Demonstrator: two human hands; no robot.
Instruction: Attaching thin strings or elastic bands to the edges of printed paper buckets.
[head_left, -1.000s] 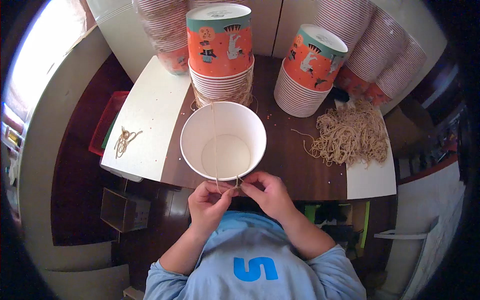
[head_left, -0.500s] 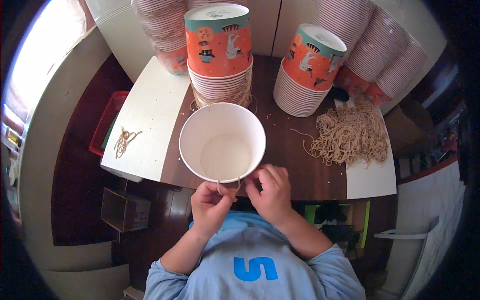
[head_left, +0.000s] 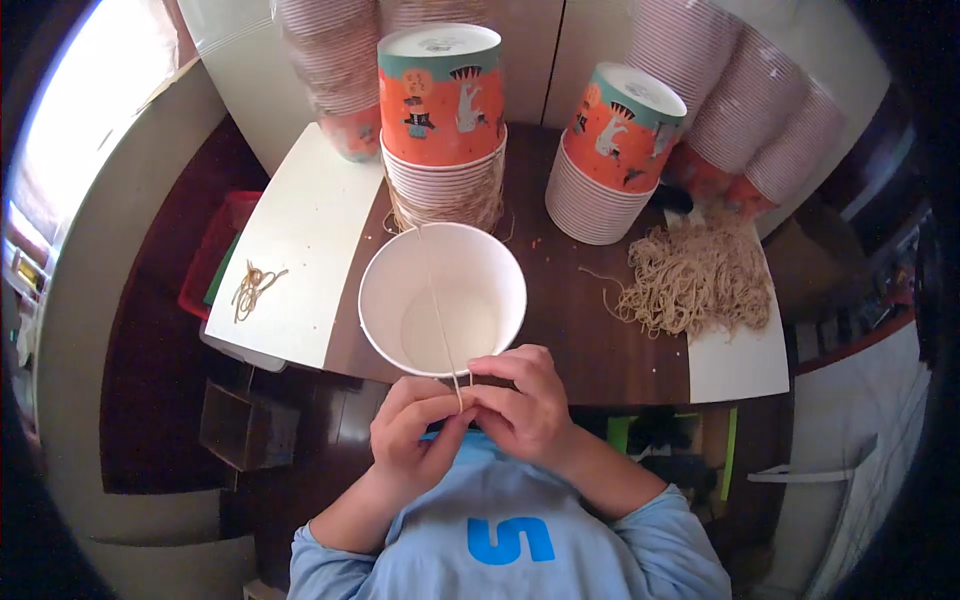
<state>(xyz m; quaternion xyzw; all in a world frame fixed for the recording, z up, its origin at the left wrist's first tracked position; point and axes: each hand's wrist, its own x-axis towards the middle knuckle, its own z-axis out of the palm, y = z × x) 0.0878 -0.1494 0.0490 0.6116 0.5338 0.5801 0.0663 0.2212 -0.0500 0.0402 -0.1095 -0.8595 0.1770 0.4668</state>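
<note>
A white-lined paper bucket [head_left: 388, 290] stands mouth up near the table's front edge. A thin tan cord [head_left: 437, 300] runs across its mouth, from the far rim to my fingers at the near rim. My left hand [head_left: 420, 425] is closed, thumb and forefinger pinching the cord just in front of the bucket. Beside it, my right hand [head_left: 522, 405] is closed too, its fingertips meeting the left ones on the cord, forefinger close to the rim. The cord's ends are hidden among my fingers.
Behind the bucket stands an upside-down stack of orange and green buckets [head_left: 440, 115], cords around its lower part. Another stack [head_left: 610, 150] is to its right. A tangled cord pile [head_left: 695, 280] lies at right, a small cord bundle [head_left: 257, 290] at left. Wrapped bucket stacks [head_left: 705, 70] stand behind.
My hands have drawn together and slightly back from the rim. The cord now stretches in a straight line across the bucket's mouth. The view has shifted a little.
</note>
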